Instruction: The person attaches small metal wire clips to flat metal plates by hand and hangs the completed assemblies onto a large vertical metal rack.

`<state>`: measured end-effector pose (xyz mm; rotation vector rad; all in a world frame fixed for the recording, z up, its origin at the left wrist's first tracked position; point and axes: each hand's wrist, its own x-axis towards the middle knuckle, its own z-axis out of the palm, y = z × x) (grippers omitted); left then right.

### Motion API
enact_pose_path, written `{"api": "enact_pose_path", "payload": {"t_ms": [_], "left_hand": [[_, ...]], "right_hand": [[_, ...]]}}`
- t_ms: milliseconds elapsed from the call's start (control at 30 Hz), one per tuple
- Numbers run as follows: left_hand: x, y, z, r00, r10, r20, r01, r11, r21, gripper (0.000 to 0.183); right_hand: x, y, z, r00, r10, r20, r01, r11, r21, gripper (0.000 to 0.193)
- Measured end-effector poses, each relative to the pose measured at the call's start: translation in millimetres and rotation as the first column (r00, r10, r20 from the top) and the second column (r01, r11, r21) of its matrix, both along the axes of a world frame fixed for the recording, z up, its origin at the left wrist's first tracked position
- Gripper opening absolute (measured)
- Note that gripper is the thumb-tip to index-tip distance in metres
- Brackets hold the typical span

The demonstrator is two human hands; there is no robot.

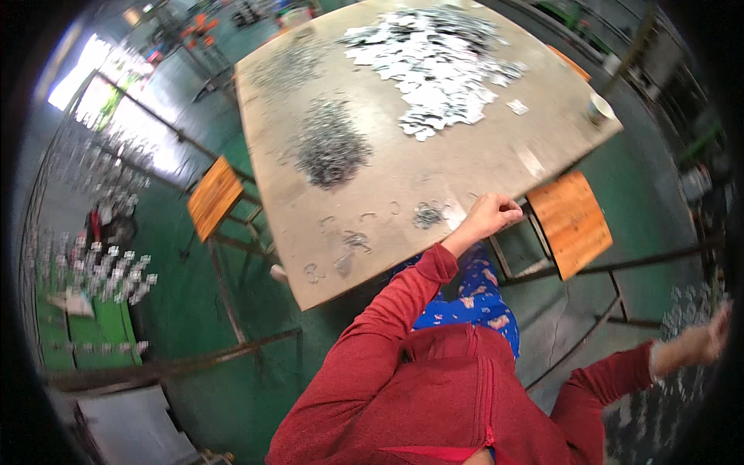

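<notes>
My left hand is held above the table's near right edge, beside a wooden stool. Its fingers are curled together, and anything between them is too small to make out. Out to the far right, my right hand reaches toward small hanging pieces by a rack; its fingers are blurred. On the table, a little heap of thin metal hooks or rings lies left of my left hand. Farther back are a larger heap of dark wire pieces and a wide pile of flat silvery pieces.
Wooden stools stand at the table's right and left. A paper cup sits at the far right corner. Metal rails run at the left, near a rack of hanging silvery pieces.
</notes>
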<state>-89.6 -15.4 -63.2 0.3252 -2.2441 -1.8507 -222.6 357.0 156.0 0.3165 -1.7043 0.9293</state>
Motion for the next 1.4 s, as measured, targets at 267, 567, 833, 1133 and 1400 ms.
{"api": "enact_pose_path", "payload": {"t_ms": [267,567,833,1133,1400], "left_hand": [[105,-140,-21,0.744,0.614,-0.264,-0.477,0.210,-0.853,0.008],[133,-211,-12,0.938,0.335,-0.089,-0.116,0.060,-0.991,0.006],[137,-197,3,0.828,0.520,-0.210,-0.436,0.361,-0.825,0.006],[161,-115,-8,0.611,0.787,-0.091,-0.759,0.549,-0.348,0.014],[134,-83,12,0.657,0.743,-0.129,-0.754,0.651,-0.087,0.015]], "right_hand": [[-5,-197,-53,0.772,0.594,0.228,-0.608,0.794,-0.008,0.015],[-51,-290,-114,0.456,0.662,0.595,-0.868,0.477,0.136,0.022],[-32,-448,-226,0.267,0.649,0.713,-0.911,-0.071,0.406,0.045],[-23,-523,-235,0.575,0.329,0.749,-0.793,0.002,0.609,0.057],[6,-436,-240,0.428,0.548,0.718,-0.838,-0.057,0.543,0.014]]}}
